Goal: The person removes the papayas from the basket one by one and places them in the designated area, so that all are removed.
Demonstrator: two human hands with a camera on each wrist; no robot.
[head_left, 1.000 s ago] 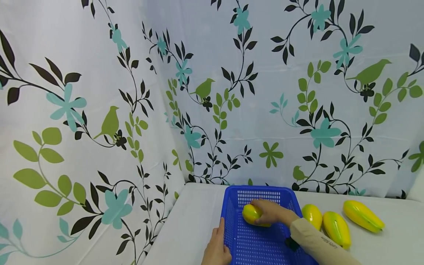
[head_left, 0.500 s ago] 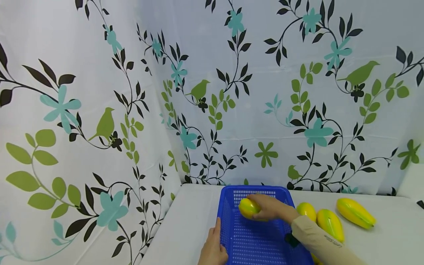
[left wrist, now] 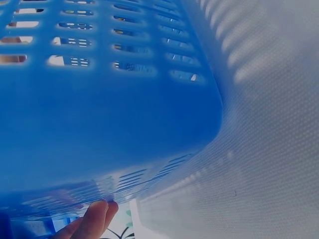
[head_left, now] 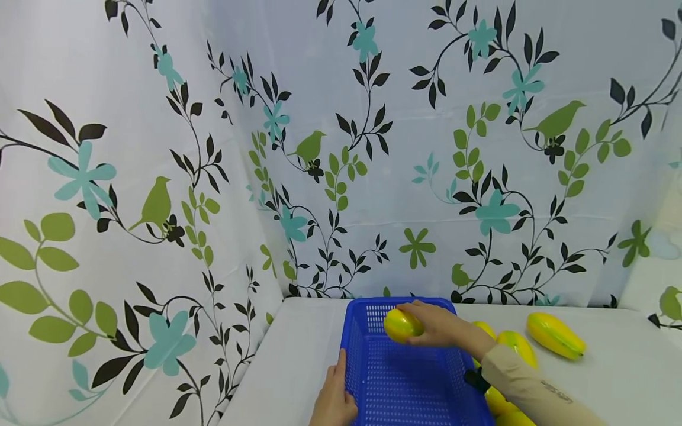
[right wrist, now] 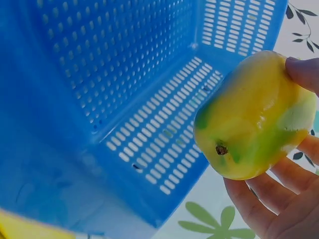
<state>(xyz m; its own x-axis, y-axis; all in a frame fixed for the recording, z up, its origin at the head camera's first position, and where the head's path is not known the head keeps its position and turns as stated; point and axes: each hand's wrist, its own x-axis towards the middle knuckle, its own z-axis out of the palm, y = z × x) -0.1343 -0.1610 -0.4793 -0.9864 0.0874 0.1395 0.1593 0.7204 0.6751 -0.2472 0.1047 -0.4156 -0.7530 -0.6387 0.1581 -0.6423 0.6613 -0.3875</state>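
Observation:
My right hand (head_left: 434, 324) grips a yellow papaya (head_left: 402, 325) with green streaks, high in the far part of the blue plastic basket (head_left: 410, 387). In the right wrist view the same papaya (right wrist: 254, 117) shows its dark stem spot, with the thumb above and fingers beneath it. Under it, the basket's perforated floor and walls show bare. My left hand (head_left: 335, 396) lies along the basket's left side, index finger straight beside the rim. In the left wrist view its fingertips (left wrist: 97, 214) are against the basket's outer wall (left wrist: 109, 114).
To the right of the basket, several more papayas lie on the white table (head_left: 602, 390), among them a long one (head_left: 556, 335) farthest right. My right forearm (head_left: 538, 387) partly covers the others. A curtain (head_left: 415, 177) with leaves and birds rises behind and at the left.
My right hand has raised the papaya from low in the basket toward rim height, still gripping it. The head view has turned slightly right; the left hand stays at the basket's side.

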